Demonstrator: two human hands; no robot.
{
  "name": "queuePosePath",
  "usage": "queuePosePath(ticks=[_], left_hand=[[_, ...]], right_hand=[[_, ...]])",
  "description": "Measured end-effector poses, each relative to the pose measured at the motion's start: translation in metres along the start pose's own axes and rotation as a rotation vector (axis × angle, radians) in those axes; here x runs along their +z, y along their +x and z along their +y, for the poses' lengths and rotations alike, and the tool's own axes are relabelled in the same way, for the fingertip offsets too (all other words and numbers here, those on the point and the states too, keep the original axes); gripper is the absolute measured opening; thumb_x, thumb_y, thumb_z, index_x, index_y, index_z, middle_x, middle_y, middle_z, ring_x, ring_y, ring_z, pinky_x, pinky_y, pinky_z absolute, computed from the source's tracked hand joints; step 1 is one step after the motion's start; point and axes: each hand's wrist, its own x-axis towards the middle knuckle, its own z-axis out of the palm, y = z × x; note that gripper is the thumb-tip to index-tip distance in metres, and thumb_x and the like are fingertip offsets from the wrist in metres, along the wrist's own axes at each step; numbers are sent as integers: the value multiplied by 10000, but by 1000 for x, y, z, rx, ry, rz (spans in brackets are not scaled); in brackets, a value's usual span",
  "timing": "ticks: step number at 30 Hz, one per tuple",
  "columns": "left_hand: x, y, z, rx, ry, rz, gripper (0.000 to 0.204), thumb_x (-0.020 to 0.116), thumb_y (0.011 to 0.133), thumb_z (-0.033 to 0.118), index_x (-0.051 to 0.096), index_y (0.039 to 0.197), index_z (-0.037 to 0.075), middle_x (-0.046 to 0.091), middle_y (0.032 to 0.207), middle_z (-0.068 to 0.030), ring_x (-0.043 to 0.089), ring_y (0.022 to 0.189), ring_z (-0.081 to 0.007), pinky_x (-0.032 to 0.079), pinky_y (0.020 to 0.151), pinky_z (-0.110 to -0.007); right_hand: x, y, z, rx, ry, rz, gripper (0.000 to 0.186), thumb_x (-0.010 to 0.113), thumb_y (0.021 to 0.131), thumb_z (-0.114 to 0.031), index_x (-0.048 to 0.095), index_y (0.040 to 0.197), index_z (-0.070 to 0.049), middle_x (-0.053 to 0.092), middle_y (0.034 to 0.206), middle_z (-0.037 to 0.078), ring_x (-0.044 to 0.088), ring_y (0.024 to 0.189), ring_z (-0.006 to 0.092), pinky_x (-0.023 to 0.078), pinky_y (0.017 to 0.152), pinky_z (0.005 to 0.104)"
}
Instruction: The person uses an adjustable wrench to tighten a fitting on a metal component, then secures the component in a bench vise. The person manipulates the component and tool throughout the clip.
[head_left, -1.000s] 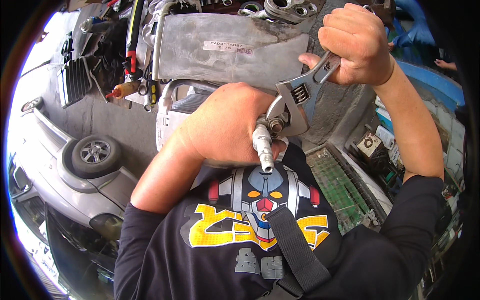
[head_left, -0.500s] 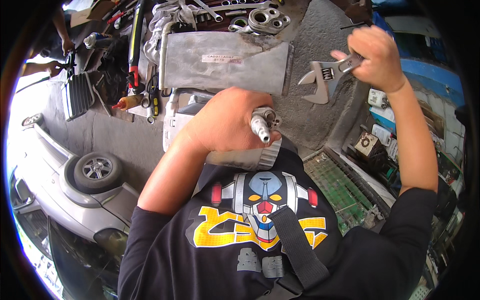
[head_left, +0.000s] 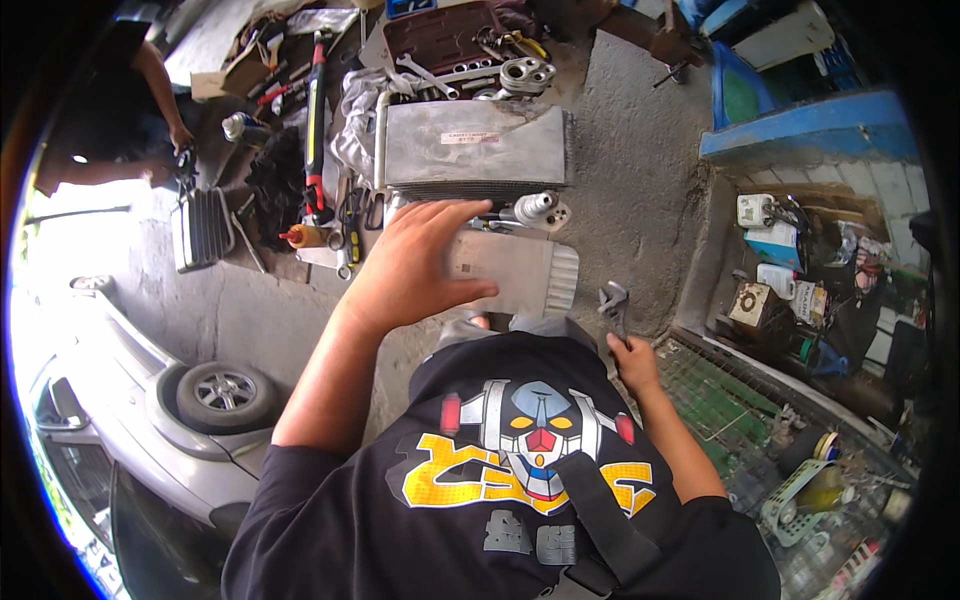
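Observation:
My left hand (head_left: 420,265) is raised in front of me with its fingers spread and nothing in it. It hovers over a small silver finned core (head_left: 525,278) that lies on the concrete. A short silver cylinder (head_left: 531,207) rests just beyond that core. My right hand (head_left: 632,365) is low by my hip, closed on the handle of an adjustable wrench (head_left: 612,303) whose jaws point away from me toward the floor.
A larger finned metal core (head_left: 470,145) lies farther out, with a tray of sockets and wrenches (head_left: 440,35) and loose hand tools behind it. Another person (head_left: 130,100) crouches at the upper left. A silver car (head_left: 150,410) is at the left; a green grate (head_left: 715,395) and cluttered bins are at the right.
My right hand has swung the wrench from up high down to my hip. My left hand has opened; the silver fitting it held is no longer in it.

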Motion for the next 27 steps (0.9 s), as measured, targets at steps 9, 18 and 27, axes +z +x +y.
queuePosePath(ticks=[9,18,27], left_hand=[[23,-18,-7,228,325,72,1044,987,679,534,607,1562,125,647,1503,-127,557,1461,-351,297,1306,-544],[30,-21,-6,187,327,133,1043,979,695,534,615,1588,138,668,1476,-122,578,1428,-317,339,1253,-489],[36,-15,-1,110,364,196,1016,955,721,578,630,1570,125,672,1469,-117,587,1412,-309,346,1257,-496]], right_hand=[[25,15,75,354,-35,-278,439,801,1013,-487,735,908,-66,570,651,25,510,512,172,384,486,384],[34,6,187,535,285,-66,374,783,1034,-451,691,1004,-90,487,618,-14,437,464,150,329,453,355],[-17,19,189,338,-315,-88,462,828,986,-477,706,958,-33,590,680,54,532,493,214,409,459,431]])
